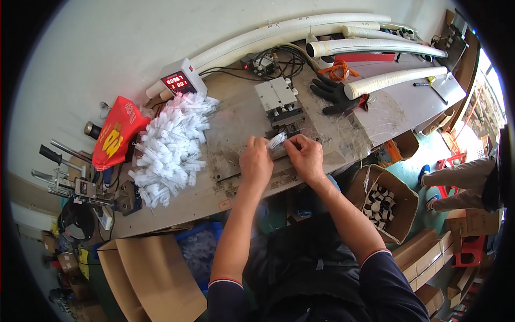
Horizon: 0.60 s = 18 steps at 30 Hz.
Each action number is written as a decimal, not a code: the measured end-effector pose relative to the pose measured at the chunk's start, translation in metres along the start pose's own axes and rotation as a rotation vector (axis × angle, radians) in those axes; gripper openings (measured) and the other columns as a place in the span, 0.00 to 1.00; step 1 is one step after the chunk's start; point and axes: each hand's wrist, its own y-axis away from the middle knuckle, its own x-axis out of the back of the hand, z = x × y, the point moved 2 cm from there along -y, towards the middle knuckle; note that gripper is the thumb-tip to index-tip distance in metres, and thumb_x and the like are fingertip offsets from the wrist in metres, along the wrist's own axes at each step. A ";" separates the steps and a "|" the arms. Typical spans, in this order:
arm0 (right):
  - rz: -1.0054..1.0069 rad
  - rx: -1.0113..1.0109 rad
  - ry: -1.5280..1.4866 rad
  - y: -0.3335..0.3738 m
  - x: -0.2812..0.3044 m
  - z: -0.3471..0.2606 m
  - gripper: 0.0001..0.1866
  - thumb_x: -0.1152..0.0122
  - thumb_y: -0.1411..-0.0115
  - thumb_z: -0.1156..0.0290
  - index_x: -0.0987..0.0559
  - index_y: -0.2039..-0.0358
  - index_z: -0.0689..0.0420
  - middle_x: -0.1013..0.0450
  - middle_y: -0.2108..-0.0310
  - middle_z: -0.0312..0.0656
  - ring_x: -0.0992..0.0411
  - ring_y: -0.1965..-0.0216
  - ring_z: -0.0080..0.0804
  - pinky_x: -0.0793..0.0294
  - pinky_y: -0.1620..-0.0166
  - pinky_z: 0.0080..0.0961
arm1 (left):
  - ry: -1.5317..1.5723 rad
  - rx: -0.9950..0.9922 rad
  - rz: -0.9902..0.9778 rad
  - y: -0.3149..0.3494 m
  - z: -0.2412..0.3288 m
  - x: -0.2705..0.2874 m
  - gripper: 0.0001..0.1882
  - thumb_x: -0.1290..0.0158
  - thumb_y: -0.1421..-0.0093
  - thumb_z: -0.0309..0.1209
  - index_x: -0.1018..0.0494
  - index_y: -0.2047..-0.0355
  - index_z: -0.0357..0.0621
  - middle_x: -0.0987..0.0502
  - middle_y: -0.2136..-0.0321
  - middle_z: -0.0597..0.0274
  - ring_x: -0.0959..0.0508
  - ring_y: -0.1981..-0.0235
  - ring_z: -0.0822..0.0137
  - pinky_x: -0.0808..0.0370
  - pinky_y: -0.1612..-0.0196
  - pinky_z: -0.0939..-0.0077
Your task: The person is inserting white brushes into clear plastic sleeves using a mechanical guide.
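Observation:
My left hand (255,162) and my right hand (304,156) meet over the workbench (236,121), both pinching one small white bristle brush (277,140) between them. Just beyond the brush stands a grey metal fixture (279,101) with a dark clamp at its near end. A big heap of the same white brushes (169,146) lies to the left of my left hand. A small grey counter box with a red digit display (182,79) stands behind the heap.
Long white foam tubes (370,47) curve along the back and right. A black glove (333,92), an orange cord and tangled wires lie behind the fixture. A red bag (115,137) and hand tools sit at left. Cardboard boxes (383,201) stand below; another person's legs (456,177) at right.

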 end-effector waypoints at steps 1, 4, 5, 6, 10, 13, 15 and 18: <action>0.000 0.001 0.000 0.000 0.000 0.001 0.12 0.32 0.41 0.61 0.15 0.69 0.57 0.21 0.77 0.48 0.20 0.72 0.46 0.23 0.65 0.38 | 0.000 0.000 0.001 0.000 0.000 0.000 0.06 0.43 0.39 0.21 0.26 0.62 0.42 0.26 0.63 0.54 0.20 0.64 0.45 0.22 0.64 0.53; 0.009 0.028 -0.002 0.000 -0.001 0.000 0.12 0.32 0.41 0.61 0.15 0.69 0.57 0.21 0.77 0.48 0.20 0.72 0.46 0.23 0.65 0.38 | -0.009 -0.012 0.011 0.001 0.000 0.001 0.07 0.43 0.39 0.21 0.26 0.61 0.42 0.26 0.64 0.54 0.20 0.64 0.45 0.22 0.64 0.53; 0.008 0.020 0.004 0.001 -0.001 -0.001 0.12 0.32 0.40 0.61 0.15 0.69 0.57 0.21 0.77 0.47 0.20 0.72 0.46 0.23 0.65 0.38 | -0.002 -0.009 0.012 0.002 -0.001 0.001 0.07 0.43 0.39 0.21 0.26 0.61 0.42 0.26 0.63 0.54 0.20 0.64 0.45 0.22 0.64 0.53; 0.009 0.013 0.012 0.000 0.000 -0.002 0.12 0.32 0.40 0.61 0.15 0.69 0.57 0.21 0.77 0.47 0.20 0.72 0.46 0.23 0.65 0.38 | 0.007 -0.009 0.014 0.002 0.000 0.001 0.07 0.43 0.39 0.21 0.26 0.61 0.42 0.25 0.63 0.54 0.20 0.64 0.45 0.22 0.63 0.53; 0.000 -0.001 0.005 0.001 0.001 -0.002 0.12 0.32 0.40 0.61 0.15 0.69 0.57 0.21 0.77 0.47 0.20 0.72 0.46 0.23 0.65 0.37 | 0.032 0.037 0.014 0.005 0.001 0.009 0.08 0.44 0.39 0.21 0.25 0.60 0.42 0.24 0.62 0.55 0.20 0.63 0.45 0.23 0.62 0.52; 0.000 -0.003 -0.005 0.001 0.000 -0.003 0.12 0.32 0.40 0.61 0.15 0.69 0.57 0.21 0.77 0.47 0.20 0.73 0.44 0.23 0.66 0.36 | 0.013 0.106 0.005 0.006 -0.003 0.014 0.07 0.44 0.40 0.23 0.24 0.61 0.42 0.24 0.62 0.53 0.20 0.63 0.43 0.23 0.62 0.50; -0.022 -0.045 -0.017 0.000 0.000 -0.001 0.11 0.31 0.40 0.62 0.15 0.69 0.57 0.21 0.77 0.46 0.21 0.74 0.43 0.23 0.66 0.36 | 0.089 0.145 0.002 0.003 -0.008 0.016 0.06 0.44 0.39 0.25 0.23 0.61 0.41 0.22 0.63 0.51 0.20 0.62 0.42 0.24 0.59 0.50; -0.021 -0.035 -0.024 -0.001 0.000 0.001 0.11 0.31 0.41 0.62 0.15 0.68 0.57 0.21 0.77 0.45 0.21 0.75 0.42 0.24 0.66 0.35 | 0.096 0.208 -0.110 -0.002 -0.009 0.018 0.06 0.44 0.38 0.27 0.21 0.62 0.39 0.21 0.64 0.48 0.20 0.61 0.41 0.25 0.57 0.49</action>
